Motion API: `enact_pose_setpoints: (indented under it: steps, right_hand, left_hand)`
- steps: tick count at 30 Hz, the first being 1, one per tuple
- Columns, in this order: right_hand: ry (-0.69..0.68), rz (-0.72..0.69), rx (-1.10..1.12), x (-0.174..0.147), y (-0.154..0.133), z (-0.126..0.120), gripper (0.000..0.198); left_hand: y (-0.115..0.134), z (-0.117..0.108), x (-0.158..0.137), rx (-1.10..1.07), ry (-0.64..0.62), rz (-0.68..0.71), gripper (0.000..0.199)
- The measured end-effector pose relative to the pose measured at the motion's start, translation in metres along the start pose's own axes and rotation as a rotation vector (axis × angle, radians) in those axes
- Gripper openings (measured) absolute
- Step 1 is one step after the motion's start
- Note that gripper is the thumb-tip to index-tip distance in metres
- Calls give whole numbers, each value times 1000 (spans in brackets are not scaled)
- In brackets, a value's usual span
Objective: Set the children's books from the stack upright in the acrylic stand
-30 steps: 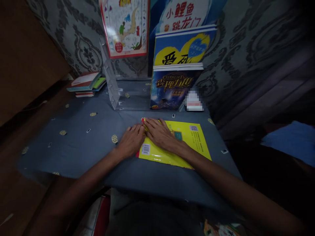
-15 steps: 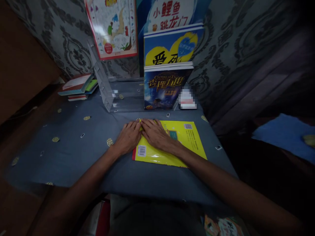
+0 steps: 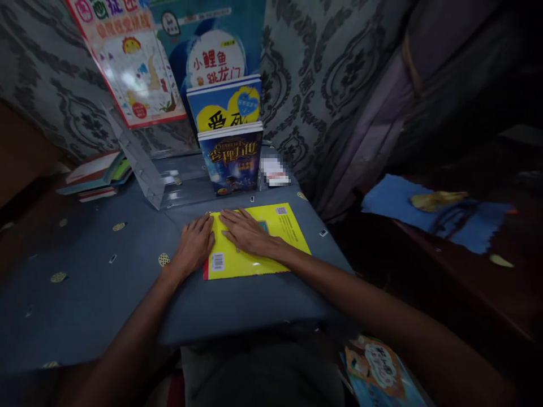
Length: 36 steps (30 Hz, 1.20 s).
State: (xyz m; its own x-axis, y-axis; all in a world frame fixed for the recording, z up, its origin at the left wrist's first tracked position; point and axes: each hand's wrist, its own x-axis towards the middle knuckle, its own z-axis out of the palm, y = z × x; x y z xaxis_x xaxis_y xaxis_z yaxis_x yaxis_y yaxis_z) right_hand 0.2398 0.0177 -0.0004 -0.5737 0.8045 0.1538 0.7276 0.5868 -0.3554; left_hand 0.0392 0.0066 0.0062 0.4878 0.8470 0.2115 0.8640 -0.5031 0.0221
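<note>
A yellow book [image 3: 278, 237] lies on the cloth-covered table, its barcode label and a red edge on the left side. My left hand [image 3: 195, 242] rests over that left edge, fingers stretched out and pointing away from me. Flat on the cover lies my right hand [image 3: 245, 230], palm down, fingers extended, hiding part of a small green picture. A narrow strip of yellow cover shows between the two hands. Neither hand is wrapped around anything.
Behind the book, a clear acrylic rack [image 3: 139, 161] holds a dark blue book [image 3: 233, 161] and several others. A book pile [image 3: 95, 175] lies at the left. To the right, a blue cloth [image 3: 390, 198] lies on a brown surface; a colourful book [image 3: 377, 364] sits low near my right forearm.
The view has swung to the right, so the table things appear further left. My hands, touching before, are now apart, with the right one shifted rightward over the cover.
</note>
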Motion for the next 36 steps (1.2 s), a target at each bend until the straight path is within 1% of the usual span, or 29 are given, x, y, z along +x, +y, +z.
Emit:
enact_pose_setpoints:
  steps: [4,10,14,17,19,22,24,26,29,33,36]
  right_hand:
    - [31,42,-32,-22,13,-4,50]
    - [59,197,-98,-61,36,-17,50]
    - [129,329,-151,-90,54,-27,51]
    - [179,408,-172,-102,64,-29,52]
    - [194,426,-179,-105,68,-27,52]
    - [214,418,-180,-104,69,-24,53]
    - [232,410,-176,-103,70,-22,53]
    - [258,402,-171,-103,72,-22,53]
    - [280,389,-169,-102,73,-24,52]
    - [271,393,-183,-100,72,-26,53]
    - [295,373,-195,-100,71,-24,52]
  left_hand:
    - [-2,-1,1,20,-25,4,48]
    - [0,-5,4,30,-46,-2,46]
    - [10,-10,12,76,-55,3,42]
    - [27,-11,26,53,-76,58,40]
    - [45,-9,40,15,-105,139,40]
    - [79,-3,63,-55,-151,280,42]
    - [100,3,77,-86,-177,337,45]
    - [115,8,88,-101,-188,358,48]
    - [124,15,95,-114,-167,365,48]
    - [119,23,93,-147,-113,381,49]
    - [116,28,90,-160,-87,371,50]
